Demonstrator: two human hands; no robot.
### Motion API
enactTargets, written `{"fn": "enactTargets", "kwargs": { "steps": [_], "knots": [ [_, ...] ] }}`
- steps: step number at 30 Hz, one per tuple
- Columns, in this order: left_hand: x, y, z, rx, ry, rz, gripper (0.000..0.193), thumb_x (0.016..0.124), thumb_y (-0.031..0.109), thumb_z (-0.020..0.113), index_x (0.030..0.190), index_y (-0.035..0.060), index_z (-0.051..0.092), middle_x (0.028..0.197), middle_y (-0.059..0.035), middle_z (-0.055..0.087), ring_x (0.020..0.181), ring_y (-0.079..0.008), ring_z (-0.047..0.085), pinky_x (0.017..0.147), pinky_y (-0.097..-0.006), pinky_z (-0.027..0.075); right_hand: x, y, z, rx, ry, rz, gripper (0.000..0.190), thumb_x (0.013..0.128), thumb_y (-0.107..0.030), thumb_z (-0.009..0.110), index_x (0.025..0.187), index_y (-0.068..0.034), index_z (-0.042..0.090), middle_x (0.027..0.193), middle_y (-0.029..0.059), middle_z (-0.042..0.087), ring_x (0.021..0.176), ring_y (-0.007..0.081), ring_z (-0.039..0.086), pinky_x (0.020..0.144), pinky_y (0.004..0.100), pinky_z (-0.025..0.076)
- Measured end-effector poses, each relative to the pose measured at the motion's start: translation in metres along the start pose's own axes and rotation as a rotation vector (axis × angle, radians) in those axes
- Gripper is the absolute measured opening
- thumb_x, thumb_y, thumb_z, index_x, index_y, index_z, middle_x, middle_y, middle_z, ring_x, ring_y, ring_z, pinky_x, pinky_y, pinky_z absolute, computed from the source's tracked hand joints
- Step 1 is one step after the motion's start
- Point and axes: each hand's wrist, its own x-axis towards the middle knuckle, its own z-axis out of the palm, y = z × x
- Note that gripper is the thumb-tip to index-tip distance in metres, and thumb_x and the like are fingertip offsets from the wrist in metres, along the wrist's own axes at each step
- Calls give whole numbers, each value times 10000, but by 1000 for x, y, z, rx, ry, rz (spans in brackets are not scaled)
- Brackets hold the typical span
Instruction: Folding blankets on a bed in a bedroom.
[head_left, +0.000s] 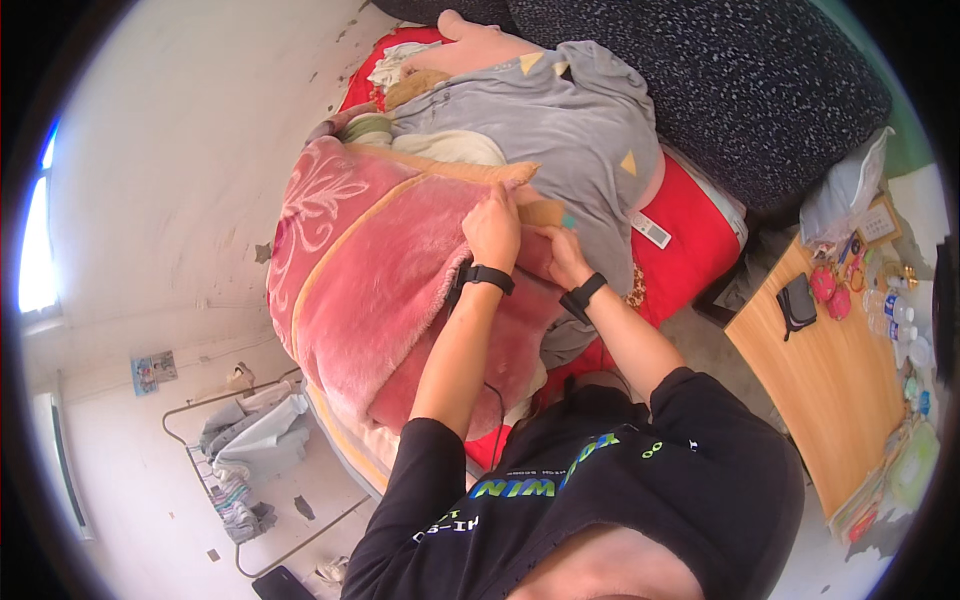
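Observation:
A thick pink plush blanket (397, 262) with a tan-orange border and a pale flower pattern lies folded and bunched on the bed. My left hand (493, 231) pinches its upper edge near a corner of the border. Just to the right, my right hand (564, 253) has its fingers closed on another part of the pink fabric. Both wrists wear black straps. Beyond my hands spreads a grey fleece blanket (525, 112) with yellow triangles, partly covered by the pink one. A pink plush toy (480, 45) shows at the far end.
A white remote control (651, 229) rests on the red bedsheet (694, 251). At right, a wooden table (825, 390) carries a dark pouch (796, 304), dragon fruits (831, 292) and plastic bottles (889, 315). A dark speckled cover (720, 82) stands behind. Clothes hang on a metal rack (199, 469) at left.

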Motion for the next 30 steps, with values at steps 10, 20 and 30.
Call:
{"fn": "enactTargets", "kwargs": {
  "steps": [10,20,30],
  "knots": [
    [-30,14,27,-100,63,138,250,944,193,522,1116,57,641,827,-140,691,732,-307,670,612,-404,521,4,-36,22,101,-164,3,516,995,-499,433,1228,-57,560,1143,58,639,1036,162,605,908,321,478],
    [-69,-17,7,-118,43,114,359,814,86,568,1168,28,574,895,-109,595,878,-282,590,752,-407,483,-2,-7,56,-216,-167,-133,217,902,-156,640,1090,-51,612,989,5,630,871,94,576,738,264,463],
    [-323,-178,-137,177,627,-618,685,774,130,699,1380,-5,410,1359,-237,437,1288,-400,380,1095,-483,267,-88,-24,85,-915,-337,-780,386,912,-35,540,1289,47,514,1239,94,603,1149,154,535,973,264,387]
  ]
}}
